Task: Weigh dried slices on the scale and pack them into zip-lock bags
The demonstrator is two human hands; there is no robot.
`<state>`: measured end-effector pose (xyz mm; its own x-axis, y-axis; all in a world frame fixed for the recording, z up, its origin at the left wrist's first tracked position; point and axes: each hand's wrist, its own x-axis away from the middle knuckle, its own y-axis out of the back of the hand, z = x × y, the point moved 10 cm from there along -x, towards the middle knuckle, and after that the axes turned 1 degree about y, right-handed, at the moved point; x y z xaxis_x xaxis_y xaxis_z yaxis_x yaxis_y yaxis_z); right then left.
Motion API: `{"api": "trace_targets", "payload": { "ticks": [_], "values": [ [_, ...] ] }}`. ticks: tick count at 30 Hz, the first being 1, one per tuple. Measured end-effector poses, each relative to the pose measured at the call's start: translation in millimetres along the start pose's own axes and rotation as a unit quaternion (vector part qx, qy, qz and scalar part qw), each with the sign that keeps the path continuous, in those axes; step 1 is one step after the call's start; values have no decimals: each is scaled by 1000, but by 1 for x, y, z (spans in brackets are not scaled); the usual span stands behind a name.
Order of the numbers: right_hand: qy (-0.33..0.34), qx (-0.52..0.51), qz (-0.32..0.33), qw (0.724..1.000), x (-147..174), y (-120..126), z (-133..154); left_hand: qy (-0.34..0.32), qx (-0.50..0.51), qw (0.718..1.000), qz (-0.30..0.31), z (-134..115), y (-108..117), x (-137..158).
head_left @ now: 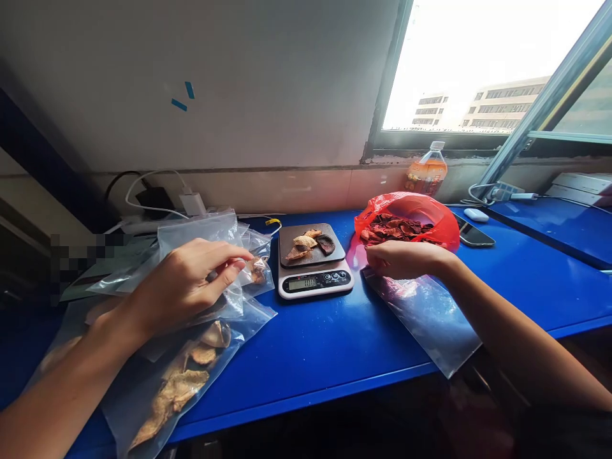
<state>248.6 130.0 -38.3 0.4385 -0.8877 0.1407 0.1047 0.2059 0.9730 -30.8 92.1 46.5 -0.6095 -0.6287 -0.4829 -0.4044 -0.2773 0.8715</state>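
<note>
My left hand (201,280) hovers over or rests on a pile of clear zip bags (196,233), thumb and forefinger pinched together. Whatever may be between those fingertips is too small to make out. Dried tan slices (179,389) show inside the nearest bag. In the middle stands a kitchen scale (315,284), its display lit, with a few pale dried slices (306,241) and a dark one (326,244) on the plate. My right hand (401,258) is closed at the front of a red plastic bag (442,223) of dark red dried slices (396,226); its fingertips are hidden.
A flat clear plastic bag (430,325) lies under my right forearm, over the front edge of the blue table (296,363). Behind stand a bottle (427,172) and a charger (192,204) with cables. A phone (473,231) and a white case (476,215) lie right.
</note>
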Motion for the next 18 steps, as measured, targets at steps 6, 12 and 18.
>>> {"api": "trace_targets", "payload": {
  "ticks": [6, 12, 18],
  "values": [
    [30, -9, -47, 998, -9, 2, -5, -23, -15, 1000, 10, -12, 5, 1],
    [83, -36, -65, 994, -14, 1, -2, -51, -15, 999, -5, -28, 20, -11],
    [105, 12, -101, 989, -10, -10, 2, -208, -27, 977, -31, -112, 16, -23]
  ]
}}
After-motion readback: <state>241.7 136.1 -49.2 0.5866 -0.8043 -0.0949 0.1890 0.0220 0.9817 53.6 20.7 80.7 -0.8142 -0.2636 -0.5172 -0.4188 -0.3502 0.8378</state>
